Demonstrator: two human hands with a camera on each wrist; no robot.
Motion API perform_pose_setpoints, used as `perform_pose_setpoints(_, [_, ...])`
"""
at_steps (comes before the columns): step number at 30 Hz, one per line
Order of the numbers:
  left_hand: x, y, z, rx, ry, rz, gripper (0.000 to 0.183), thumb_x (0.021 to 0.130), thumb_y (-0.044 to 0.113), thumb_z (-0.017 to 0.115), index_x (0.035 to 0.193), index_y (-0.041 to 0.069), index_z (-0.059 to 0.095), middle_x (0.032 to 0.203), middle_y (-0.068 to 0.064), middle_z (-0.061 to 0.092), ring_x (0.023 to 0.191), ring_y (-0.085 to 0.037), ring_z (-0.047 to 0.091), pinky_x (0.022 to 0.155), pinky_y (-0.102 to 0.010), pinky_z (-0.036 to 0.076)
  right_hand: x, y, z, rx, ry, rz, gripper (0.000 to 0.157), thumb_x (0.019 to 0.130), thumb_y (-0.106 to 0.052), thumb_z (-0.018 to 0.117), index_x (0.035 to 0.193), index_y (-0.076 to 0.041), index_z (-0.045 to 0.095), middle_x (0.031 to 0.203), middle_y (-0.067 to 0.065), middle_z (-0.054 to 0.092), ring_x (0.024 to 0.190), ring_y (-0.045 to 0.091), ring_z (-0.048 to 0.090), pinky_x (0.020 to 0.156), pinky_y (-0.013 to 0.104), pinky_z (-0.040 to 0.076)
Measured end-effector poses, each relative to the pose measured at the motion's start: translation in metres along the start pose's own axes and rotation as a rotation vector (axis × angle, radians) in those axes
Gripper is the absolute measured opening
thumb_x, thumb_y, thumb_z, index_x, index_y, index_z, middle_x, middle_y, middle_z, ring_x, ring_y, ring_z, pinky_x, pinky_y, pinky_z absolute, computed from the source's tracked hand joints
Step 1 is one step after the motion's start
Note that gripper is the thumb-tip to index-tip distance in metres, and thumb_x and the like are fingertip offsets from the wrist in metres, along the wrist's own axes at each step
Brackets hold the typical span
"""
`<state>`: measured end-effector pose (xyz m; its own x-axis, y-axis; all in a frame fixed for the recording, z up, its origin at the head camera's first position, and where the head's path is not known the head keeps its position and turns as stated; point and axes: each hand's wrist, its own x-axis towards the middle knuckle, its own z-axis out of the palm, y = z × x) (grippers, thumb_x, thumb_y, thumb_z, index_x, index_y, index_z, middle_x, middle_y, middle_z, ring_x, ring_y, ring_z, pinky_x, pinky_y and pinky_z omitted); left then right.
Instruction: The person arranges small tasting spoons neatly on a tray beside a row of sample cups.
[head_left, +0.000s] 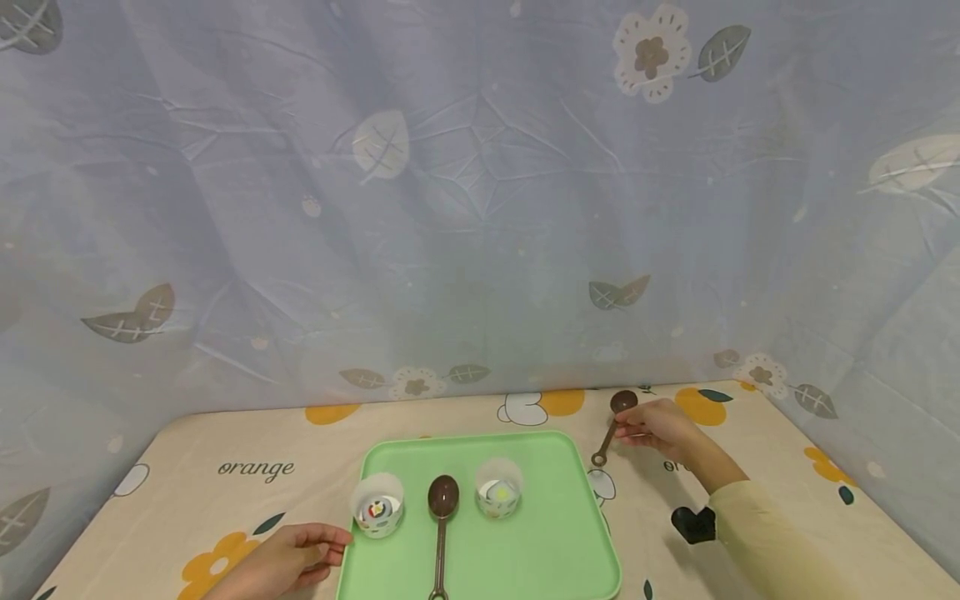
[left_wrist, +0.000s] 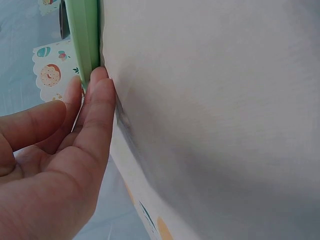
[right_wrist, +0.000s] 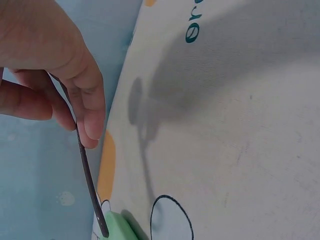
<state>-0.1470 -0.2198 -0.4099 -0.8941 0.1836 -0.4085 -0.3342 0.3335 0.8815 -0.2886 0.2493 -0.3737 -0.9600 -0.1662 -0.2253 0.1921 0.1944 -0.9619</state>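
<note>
Beyond the tray's right edge, my right hand (head_left: 658, 427) pinches a brown spoon (head_left: 609, 439) by its handle. In the right wrist view the spoon's handle (right_wrist: 89, 175) slants down from between the fingers, above the cloth where its shadow falls; the bowl is hidden there. My left hand (head_left: 294, 557) touches the left side of the green tray (head_left: 555, 533) with fairly straight fingertips. The left wrist view shows those fingertips against the tray's outer wall (left_wrist: 84, 40). A second brown spoon (head_left: 442, 517) lies on the tray between two patterned paper cups.
The left paper cup (head_left: 378, 505) stands near the tray's left edge, the right paper cup (head_left: 498, 487) near its middle. Beneath the tray is a cream tablecloth (head_left: 247, 500) with orange flowers and lettering. A grey-blue curtain (head_left: 480, 250) hangs behind the table.
</note>
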Motion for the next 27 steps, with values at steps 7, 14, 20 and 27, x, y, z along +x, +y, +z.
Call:
perform_pose_setpoints(7, [0.0,0.0,0.0,0.001,-0.003,0.0,0.025,0.094,-0.006,0.037,0.111,-0.016,0.051,0.092,-0.005,0.06,0.084,-0.015,0.055,0.078,-0.034,0.048,-0.003,-0.006,0.003,-0.017,-0.05,-0.035,0.033,0.09,0.005,0.039,0.114,0.026,0.044,0.088,0.015,0.064,0.077,0.021,0.064,0.077,0.035,0.051])
perform_pose_setpoints(14, [0.001,0.0,0.002,-0.005,0.025,-0.023,0.024,0.094,-0.006,0.038,0.111,-0.014,0.053,0.093,-0.006,0.06,0.083,-0.015,0.055,0.079,-0.035,0.048,-0.005,-0.009,0.006,-0.053,-0.097,-0.048,0.031,0.089,0.005,0.039,0.111,0.025,0.047,0.085,0.015,0.064,0.078,0.023,0.064,0.077,0.036,0.051])
perform_pose_setpoints(20, [0.0,0.001,0.002,-0.011,0.019,-0.026,0.025,0.094,-0.006,0.037,0.111,-0.014,0.052,0.093,-0.007,0.059,0.084,-0.016,0.055,0.079,-0.035,0.048,-0.007,-0.01,0.01,-0.049,-0.143,-0.062,0.031,0.088,0.006,0.04,0.11,0.026,0.046,0.083,0.014,0.065,0.076,0.02,0.064,0.076,0.035,0.051])
perform_pose_setpoints(27, [0.0,0.002,0.004,-0.003,0.06,-0.043,0.024,0.094,-0.007,0.037,0.11,-0.014,0.053,0.092,-0.007,0.06,0.082,-0.016,0.055,0.077,-0.034,0.048,-0.01,-0.012,0.015,-0.047,-0.183,-0.068,0.032,0.087,0.007,0.041,0.11,0.028,0.045,0.081,0.015,0.066,0.074,0.02,0.064,0.075,0.035,0.052])
